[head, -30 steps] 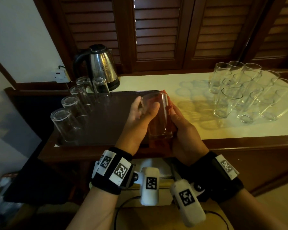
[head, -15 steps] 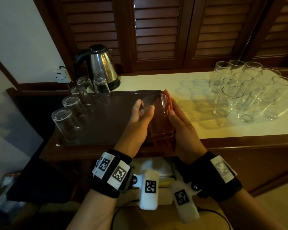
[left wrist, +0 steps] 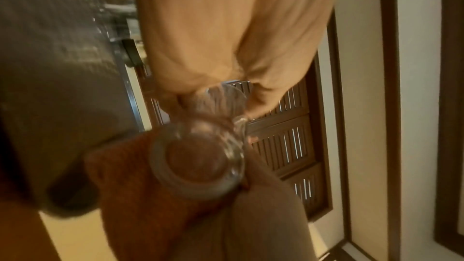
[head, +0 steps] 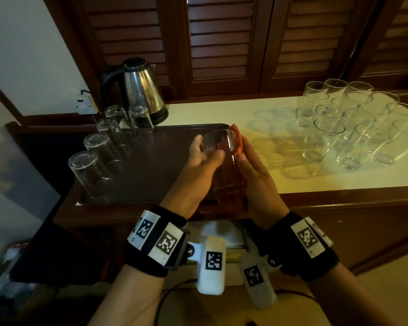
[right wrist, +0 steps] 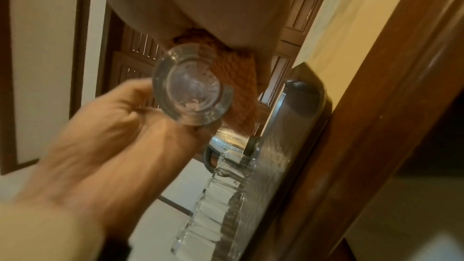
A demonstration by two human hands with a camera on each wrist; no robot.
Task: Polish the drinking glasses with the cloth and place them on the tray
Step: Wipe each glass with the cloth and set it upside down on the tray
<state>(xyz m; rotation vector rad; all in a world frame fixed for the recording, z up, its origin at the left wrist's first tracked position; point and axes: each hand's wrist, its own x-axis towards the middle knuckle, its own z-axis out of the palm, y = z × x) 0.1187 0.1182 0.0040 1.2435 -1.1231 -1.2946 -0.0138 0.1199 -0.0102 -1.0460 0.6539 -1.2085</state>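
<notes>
Head view: cylindrical clear glass [head: 224, 158], waffle-textured cloth [head: 239, 147].

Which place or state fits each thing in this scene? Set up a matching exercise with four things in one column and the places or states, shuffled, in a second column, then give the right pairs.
Things
1. electric kettle
2. orange cloth
3. upturned glasses
4. upright glasses

Places or states
A. clustered on the pale counter at the right
B. pressed against the held glass by the right hand
C. lined along the left side of the dark tray
D. behind the tray, by the wall socket

Pairs: 1-D, 2-B, 3-C, 4-A
</notes>
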